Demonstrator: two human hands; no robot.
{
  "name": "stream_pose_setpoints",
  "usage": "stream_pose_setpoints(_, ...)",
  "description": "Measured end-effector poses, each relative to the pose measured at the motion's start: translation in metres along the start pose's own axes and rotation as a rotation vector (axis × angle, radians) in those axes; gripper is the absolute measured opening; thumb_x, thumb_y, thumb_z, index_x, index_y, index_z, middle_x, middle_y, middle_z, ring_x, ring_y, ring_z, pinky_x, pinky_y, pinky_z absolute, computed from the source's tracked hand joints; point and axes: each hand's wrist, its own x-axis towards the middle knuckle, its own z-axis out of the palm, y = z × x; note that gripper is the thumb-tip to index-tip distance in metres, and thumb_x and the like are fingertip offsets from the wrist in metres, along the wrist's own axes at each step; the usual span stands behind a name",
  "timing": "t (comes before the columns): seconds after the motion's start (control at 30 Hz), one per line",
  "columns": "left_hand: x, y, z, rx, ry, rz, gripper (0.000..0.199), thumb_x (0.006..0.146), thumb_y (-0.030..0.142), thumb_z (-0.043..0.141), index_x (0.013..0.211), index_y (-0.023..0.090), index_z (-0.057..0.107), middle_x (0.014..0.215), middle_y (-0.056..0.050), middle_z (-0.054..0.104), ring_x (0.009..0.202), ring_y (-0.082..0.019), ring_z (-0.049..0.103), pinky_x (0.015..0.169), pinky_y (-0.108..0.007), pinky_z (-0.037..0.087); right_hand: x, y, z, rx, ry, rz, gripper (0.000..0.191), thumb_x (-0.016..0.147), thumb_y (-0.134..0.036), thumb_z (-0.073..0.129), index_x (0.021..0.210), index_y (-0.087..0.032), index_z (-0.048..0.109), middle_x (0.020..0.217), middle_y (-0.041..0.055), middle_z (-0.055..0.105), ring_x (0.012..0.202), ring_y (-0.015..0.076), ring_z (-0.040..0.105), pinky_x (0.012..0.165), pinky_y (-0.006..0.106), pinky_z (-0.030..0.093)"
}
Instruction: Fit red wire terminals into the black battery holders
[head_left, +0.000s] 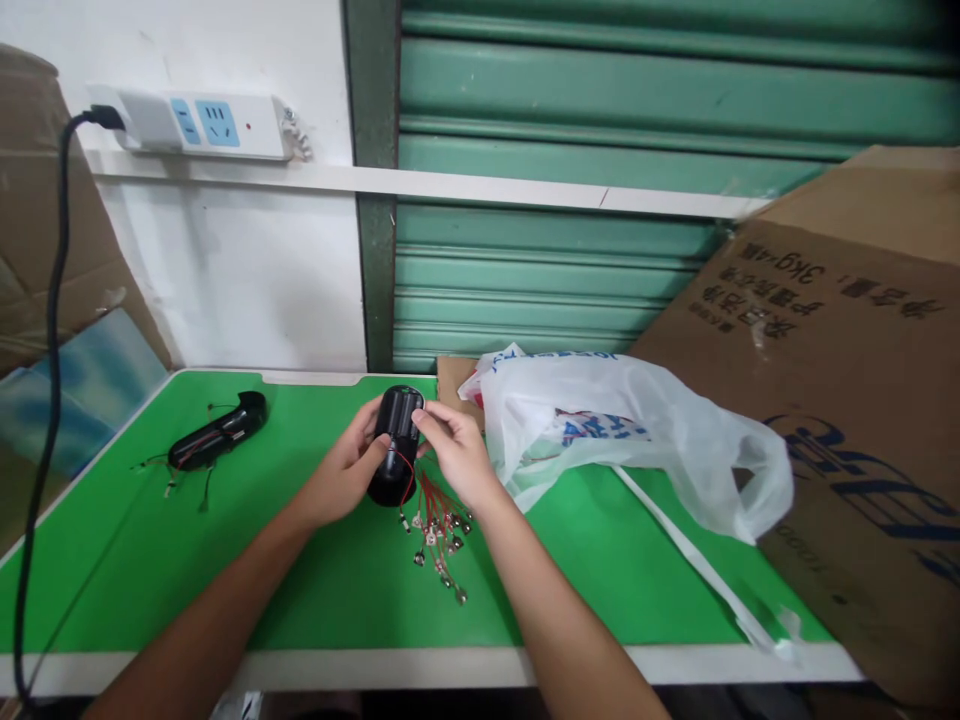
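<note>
A black plastic housing point(398, 415) with an open, hollow side is held over the middle of the green tabletop. My left hand point(354, 455) grips its left side, the thumb pressed on the lower part of the face. On the other side my right hand point(452, 445) holds the upper right edge with thumb and fingers. A red wire crosses the lower part of the housing. Beneath and right of it lies a bundle of red wires point(439, 515) with small metal ends. Farther left rests another black plastic part point(217, 435) with thin wires sticking out.
A white plastic bag point(592, 420) lies right of my hands, a white strip point(690, 550) trailing from it. Large cardboard boxes point(810, 400) lean at the right. A power strip point(217, 125) hangs on the wall, its black cable point(56, 330) running down the left side.
</note>
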Motion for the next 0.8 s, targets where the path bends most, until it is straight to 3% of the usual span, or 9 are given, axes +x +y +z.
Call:
stream_pose_setpoints(0.27,0.000,-0.006,-0.001,0.000,-0.042,0.020,0.068,0.097,0.046,0.060,0.156,0.021,0.040,0.161,-0.014,0.047,0.151,-0.032,0.039,0.126,-0.046,0.029,0.000,-0.001,0.000,0.012,0.031,0.022,0.038,0.080,-0.057,0.073,0.092,-0.021,0.078,0.091,0.0045,0.074,0.079,0.0204,0.065,0.061,0.028,0.055)
stream_pose_setpoints(0.43,0.000,-0.006,-0.003,-0.034,-0.052,-0.005,0.068,0.096,0.047,0.063,0.155,0.022,0.041,0.160,-0.014,0.049,0.150,-0.033,0.041,0.124,-0.046,0.033,-0.001,0.000,0.000,0.098,0.020,0.106,0.042,0.076,-0.058,0.079,0.099,-0.023,0.078,0.091,0.0045,0.077,0.087,0.0244,0.070,0.065,0.032,0.059)
stream_pose_setpoints(0.8,0.002,-0.012,-0.002,0.005,-0.022,0.021,0.065,0.096,0.046,0.062,0.152,0.019,0.043,0.157,-0.016,0.051,0.148,-0.033,0.043,0.125,-0.047,0.031,-0.002,0.002,0.000,0.132,0.018,0.130,0.046,0.074,-0.058,0.080,0.102,-0.021,0.079,0.092,0.0056,0.078,0.089,0.0252,0.072,0.068,0.036,0.064)
